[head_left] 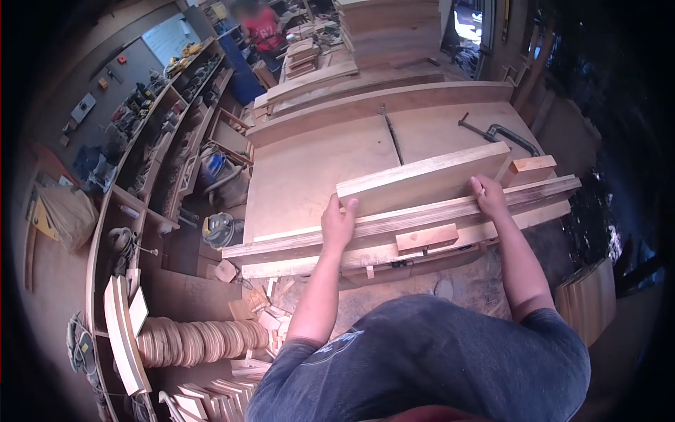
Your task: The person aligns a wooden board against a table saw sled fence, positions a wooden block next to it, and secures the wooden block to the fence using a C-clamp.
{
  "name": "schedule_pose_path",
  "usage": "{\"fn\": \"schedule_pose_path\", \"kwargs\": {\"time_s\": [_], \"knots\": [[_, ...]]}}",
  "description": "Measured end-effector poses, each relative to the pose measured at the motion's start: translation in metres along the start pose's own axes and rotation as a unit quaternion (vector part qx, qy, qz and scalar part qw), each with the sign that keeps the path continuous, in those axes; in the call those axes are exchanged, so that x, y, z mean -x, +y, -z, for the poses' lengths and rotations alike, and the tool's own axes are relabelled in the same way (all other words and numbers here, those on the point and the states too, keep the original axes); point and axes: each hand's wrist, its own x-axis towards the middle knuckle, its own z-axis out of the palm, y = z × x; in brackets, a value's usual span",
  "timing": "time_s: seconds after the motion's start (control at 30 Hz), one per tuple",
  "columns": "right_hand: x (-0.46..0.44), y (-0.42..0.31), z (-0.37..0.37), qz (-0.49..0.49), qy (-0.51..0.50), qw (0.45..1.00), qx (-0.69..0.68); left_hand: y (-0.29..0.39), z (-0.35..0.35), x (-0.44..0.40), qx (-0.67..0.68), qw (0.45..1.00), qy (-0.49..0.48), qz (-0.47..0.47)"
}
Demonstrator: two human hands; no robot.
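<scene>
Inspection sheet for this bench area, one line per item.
Surface: bench, wooden, raised rail along its near edge.
Job's things: board, held behind the rail; one small block on the near side, another by the board's right end.
Clutter: clamp lying toward the bench's right side; offcuts piled below, at left.
Hands: left hand and right hand both gripping the board near its ends.
Cables: cannot tell among the shelf tools.
Surroundings: crowded shelves left; person in red beyond.
</scene>
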Motion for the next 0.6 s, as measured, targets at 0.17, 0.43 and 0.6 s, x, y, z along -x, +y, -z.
{"fn": "schedule_pose_path", "kwargs": {"time_s": [0.17,0.43,0.6], "knots": [[0.0006,0.0031,-0.0027,0.009,0.006,1.000,0.009,0.0017,0.0007,0.0017,-0.010,1.000,0.005,-0.011],[0.0003,0.0016,-0.0025,0.000,0.014,1.000,0.009,0.0017,0.0000,0.0013,-0.018,0.999,0.014,-0.025],[0.0004,0.0019,-0.0015,-0.010,0.009,1.000,0.022,0.0017,-0.0003,0.0010,-0.006,0.999,0.016,-0.038]]}}
